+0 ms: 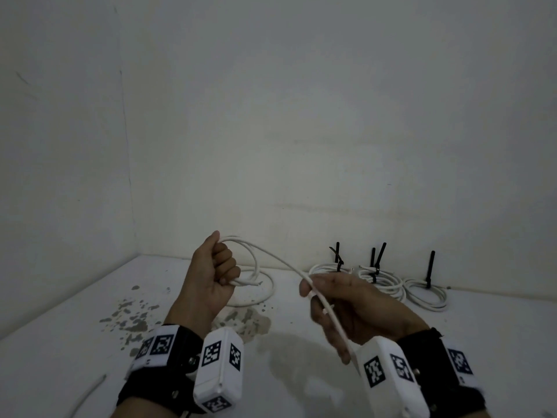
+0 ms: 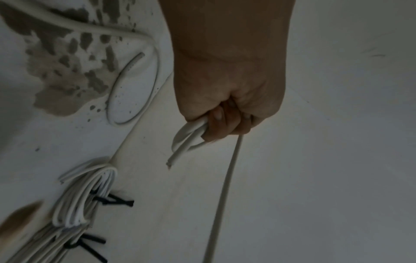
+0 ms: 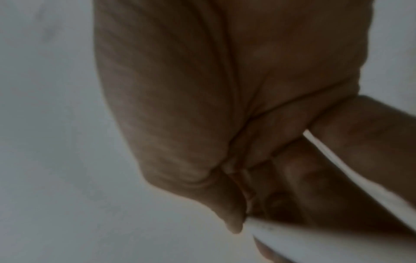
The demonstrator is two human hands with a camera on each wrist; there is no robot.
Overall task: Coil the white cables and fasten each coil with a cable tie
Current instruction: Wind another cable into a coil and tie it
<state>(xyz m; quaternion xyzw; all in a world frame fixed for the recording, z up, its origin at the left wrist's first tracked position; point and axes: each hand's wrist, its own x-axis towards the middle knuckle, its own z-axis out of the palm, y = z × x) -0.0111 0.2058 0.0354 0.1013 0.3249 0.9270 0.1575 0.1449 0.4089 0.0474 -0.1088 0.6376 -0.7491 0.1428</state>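
My left hand (image 1: 223, 267) is raised in a fist and grips a couple of loops of a white cable (image 1: 272, 255), whose cut end sticks out below the fist. In the left wrist view the fingers (image 2: 225, 122) curl round the cable loops (image 2: 191, 137). The cable runs right and down through my right hand (image 1: 316, 300), where thumb and fingers hold it. In the right wrist view the cable (image 3: 333, 156) crosses the fingers. Three coils (image 1: 379, 279) lie at the back right, each bound with a black cable tie (image 1: 429, 270).
A loose white cable (image 1: 262, 294) curls on the white table (image 1: 301, 372) behind my left hand. Another cable piece (image 1: 87, 393) lies at the near left. Chipped grey patches (image 1: 132, 318) mark the table. White walls close the back and left.
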